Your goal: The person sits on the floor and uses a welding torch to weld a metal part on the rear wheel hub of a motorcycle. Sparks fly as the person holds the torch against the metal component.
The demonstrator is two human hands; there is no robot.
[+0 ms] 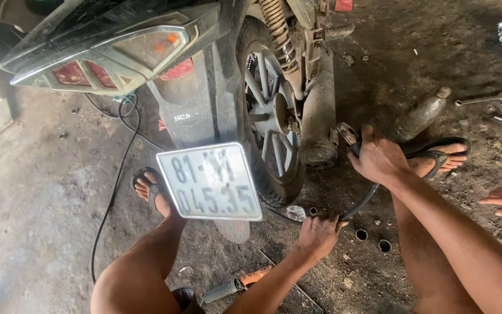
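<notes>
Oily floor (42, 192) | both grips closed on black hose (367, 200) | left hand (319, 235), right hand (379, 158) | hose ends hidden

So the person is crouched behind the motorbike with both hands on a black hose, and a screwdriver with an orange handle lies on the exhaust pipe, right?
Not quite. The screwdriver lies on the floor beside the person's knee, not on the exhaust pipe. The rest holds: the head view shows the left hand and right hand both gripping the black hose behind the motorbike.

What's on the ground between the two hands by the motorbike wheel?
A black hose arcs from the right hand to the left hand in the head view.
</notes>
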